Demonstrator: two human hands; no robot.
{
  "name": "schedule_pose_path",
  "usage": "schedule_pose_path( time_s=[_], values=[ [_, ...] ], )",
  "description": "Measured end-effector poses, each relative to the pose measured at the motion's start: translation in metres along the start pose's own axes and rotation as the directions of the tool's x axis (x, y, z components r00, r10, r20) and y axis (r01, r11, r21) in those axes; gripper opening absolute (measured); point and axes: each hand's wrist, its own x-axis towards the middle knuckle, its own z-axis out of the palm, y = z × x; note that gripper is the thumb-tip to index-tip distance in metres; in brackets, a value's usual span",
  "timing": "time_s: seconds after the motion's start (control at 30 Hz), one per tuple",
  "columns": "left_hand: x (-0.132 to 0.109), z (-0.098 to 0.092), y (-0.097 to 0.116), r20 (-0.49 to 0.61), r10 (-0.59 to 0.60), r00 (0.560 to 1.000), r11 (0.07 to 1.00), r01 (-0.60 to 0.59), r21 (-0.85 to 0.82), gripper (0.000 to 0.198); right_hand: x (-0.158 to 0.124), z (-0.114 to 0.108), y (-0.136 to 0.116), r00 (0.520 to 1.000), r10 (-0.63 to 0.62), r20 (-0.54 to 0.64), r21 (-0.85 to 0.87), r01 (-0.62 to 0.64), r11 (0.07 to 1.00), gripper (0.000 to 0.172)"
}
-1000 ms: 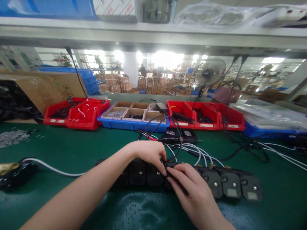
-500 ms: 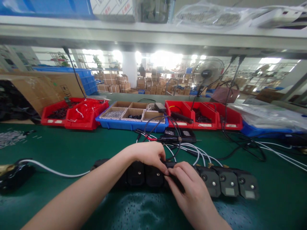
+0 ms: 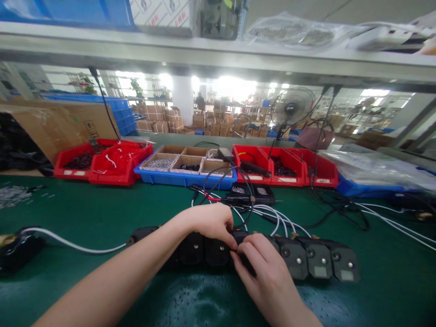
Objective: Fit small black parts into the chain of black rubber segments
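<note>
A row of black plug housings (image 3: pixel 316 261) lies across the green table (image 3: pixel 102 213) near me. My left hand (image 3: pixel 207 222) reaches in from the lower left and pinches one black housing (image 3: pixel 240 236) in the middle of the row. My right hand (image 3: pixel 264 272) comes up from below and grips the same housing, fingertips touching those of the left. White cables (image 3: pixel 272 213) run from the row toward the back. More housings (image 3: pixel 194 252) sit under my left wrist.
Red bins (image 3: pixel 102 161), a blue tray of cardboard boxes with small parts (image 3: pixel 184 165) and more red bins (image 3: pixel 286 165) line the back. Black wires loop by a small black tray (image 3: pixel 252 193). A white cable leads to a black part (image 3: pixel 17 250) at left. A shelf (image 3: pixel 204 47) hangs overhead.
Both hands stay pinched on the middle housing. The whole scene has slid slightly left and up in view as my head shifted; the right fingers have crept a little closer to the left.
</note>
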Motion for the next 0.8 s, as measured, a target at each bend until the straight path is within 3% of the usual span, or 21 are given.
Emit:
schedule_pose_path(
  time_s=[0.13, 0.2, 0.27, 0.33, 0.4, 0.47, 0.57, 0.67, 0.8],
  values=[
    [-0.003, -0.001, -0.003, -0.007, -0.030, 1.000, 1.000, 0.030, 0.005, 0.026, 0.005, -0.010, -0.003, 0.998, 0.054, -0.039, 0.086, -0.051, 0.995, 0.003],
    [-0.008, 0.000, -0.005, -0.086, -0.040, 0.996, 0.998, 0.036, -0.047, 0.035, 0.007, -0.017, -0.003, 0.993, 0.092, -0.072, 0.122, -0.083, 0.989, 0.003],
    [-0.013, 0.003, -0.003, -0.181, -0.044, 0.982, 0.978, 0.005, -0.210, 0.043, 0.009, -0.024, -0.002, 0.985, 0.131, -0.116, 0.143, -0.115, 0.983, 0.005],
    [-0.019, 0.008, 0.006, -0.225, -0.056, 0.973, 0.862, -0.067, -0.503, 0.056, 0.011, -0.032, -0.002, 0.976, 0.147, -0.159, 0.150, -0.123, 0.981, 0.009],
    [-0.022, 0.013, 0.019, -0.208, -0.043, 0.977, 0.668, -0.126, -0.734, 0.068, 0.015, -0.038, -0.004, 0.976, 0.133, -0.172, 0.162, -0.105, 0.981, 0.013],
    [-0.022, 0.018, 0.032, -0.171, -0.065, 0.983, 0.521, -0.113, -0.846, 0.070, 0.020, -0.042, -0.007, 0.980, 0.107, -0.168, 0.175, -0.077, 0.982, 0.015],
    [-0.018, 0.025, 0.046, -0.142, -0.138, 0.980, 0.423, -0.072, -0.903, 0.069, 0.025, -0.045, -0.012, 0.986, 0.063, -0.157, 0.158, -0.038, 0.987, 0.013],
    [-0.013, 0.031, 0.051, -0.148, -0.150, 0.977, 0.457, -0.064, -0.887, 0.068, 0.026, -0.049, -0.013, 0.996, 0.030, -0.087, 0.152, -0.017, 0.988, 0.009],
    [-0.005, 0.038, 0.054, -0.158, -0.137, 0.978, 0.508, -0.068, -0.859, 0.065, 0.022, -0.059, -0.008, 0.993, 0.006, 0.121, 0.156, -0.025, 0.987, 0.020]
  ],
)
